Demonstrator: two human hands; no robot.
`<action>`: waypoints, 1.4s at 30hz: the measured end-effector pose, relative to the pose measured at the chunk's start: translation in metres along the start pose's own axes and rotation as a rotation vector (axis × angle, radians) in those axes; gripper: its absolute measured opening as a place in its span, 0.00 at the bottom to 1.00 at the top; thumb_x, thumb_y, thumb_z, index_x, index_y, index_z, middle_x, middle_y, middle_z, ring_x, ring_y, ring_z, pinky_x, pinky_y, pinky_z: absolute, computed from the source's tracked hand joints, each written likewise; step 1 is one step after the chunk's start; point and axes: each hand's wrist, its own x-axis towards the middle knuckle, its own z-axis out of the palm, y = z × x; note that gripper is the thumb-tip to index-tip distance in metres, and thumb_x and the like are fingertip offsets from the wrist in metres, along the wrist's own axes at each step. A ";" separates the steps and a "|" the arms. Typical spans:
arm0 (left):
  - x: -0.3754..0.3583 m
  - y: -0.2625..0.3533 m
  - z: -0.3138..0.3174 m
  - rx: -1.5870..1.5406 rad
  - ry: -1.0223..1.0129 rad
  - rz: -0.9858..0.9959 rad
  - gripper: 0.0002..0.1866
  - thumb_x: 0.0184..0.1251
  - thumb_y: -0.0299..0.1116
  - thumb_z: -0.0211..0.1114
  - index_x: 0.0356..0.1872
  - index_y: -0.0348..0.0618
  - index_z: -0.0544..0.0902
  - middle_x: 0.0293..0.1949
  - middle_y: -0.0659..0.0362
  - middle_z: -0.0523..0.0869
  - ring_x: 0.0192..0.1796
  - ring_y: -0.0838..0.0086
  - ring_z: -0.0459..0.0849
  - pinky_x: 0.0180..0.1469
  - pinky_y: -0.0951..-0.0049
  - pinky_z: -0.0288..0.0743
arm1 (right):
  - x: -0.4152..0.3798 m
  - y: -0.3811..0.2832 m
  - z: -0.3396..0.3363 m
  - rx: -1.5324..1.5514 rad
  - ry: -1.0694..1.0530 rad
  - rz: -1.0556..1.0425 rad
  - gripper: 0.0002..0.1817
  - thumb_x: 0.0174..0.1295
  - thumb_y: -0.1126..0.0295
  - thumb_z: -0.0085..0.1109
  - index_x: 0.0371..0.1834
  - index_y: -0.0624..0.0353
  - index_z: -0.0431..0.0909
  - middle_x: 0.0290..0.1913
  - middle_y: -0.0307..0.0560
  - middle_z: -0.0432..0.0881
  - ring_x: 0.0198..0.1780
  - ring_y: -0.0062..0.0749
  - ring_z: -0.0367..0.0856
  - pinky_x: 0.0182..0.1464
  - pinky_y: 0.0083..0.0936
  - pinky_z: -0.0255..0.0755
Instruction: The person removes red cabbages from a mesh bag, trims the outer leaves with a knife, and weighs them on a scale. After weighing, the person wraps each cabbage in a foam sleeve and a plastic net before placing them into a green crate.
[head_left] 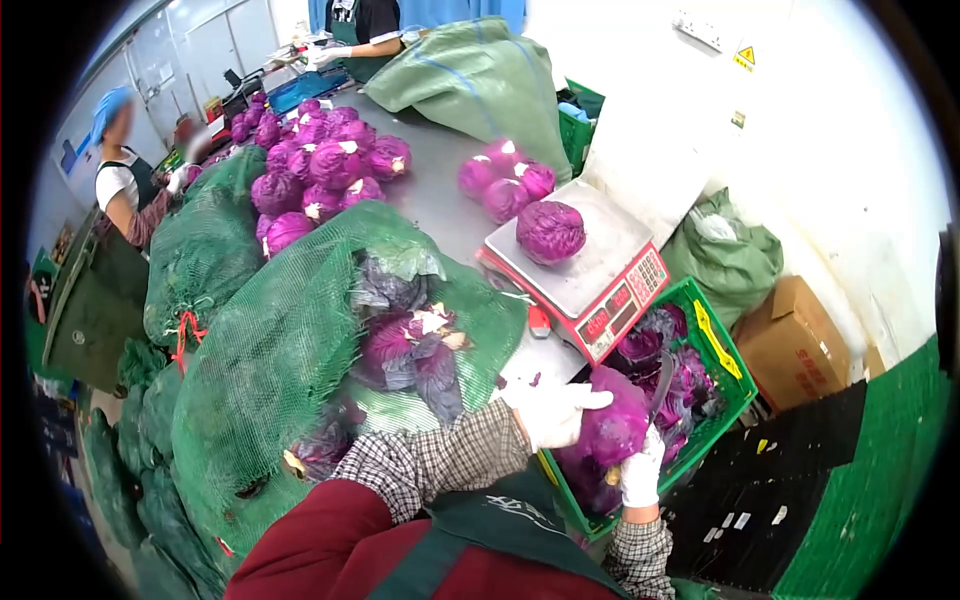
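Observation:
Over a green crate (742, 400) at the lower right, my white-gloved left hand (555, 412) holds a red cabbage (612, 425) from its left side, some fingers hidden. On the cabbage's lower right side, my gloved right hand (642, 468) is closed around a knife (662, 388). The blade points up beside the cabbage; the handle is hidden in the glove. Purple leaves (690, 390) lie in the crate below. Another cabbage (550, 232) rests on a red and white scale (625, 300) beyond my hands.
A green mesh sack (270, 350) with cabbages spreads left of my arms. Many cabbages (330, 165) are piled on the metal table (430, 190). Two people (130, 170) (365, 40) stand beyond it. A cardboard box (795, 345) and green bag (735, 260) stand right.

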 end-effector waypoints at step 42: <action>0.011 0.274 -0.013 1.858 1.005 0.804 0.25 0.53 0.52 0.67 0.39 0.37 0.84 0.32 0.51 0.86 0.38 0.64 0.85 0.44 0.68 0.77 | -0.024 0.012 0.005 0.861 -0.105 0.580 0.20 0.71 0.63 0.46 0.56 0.68 0.71 0.43 0.61 0.83 0.18 0.24 0.76 0.19 0.20 0.72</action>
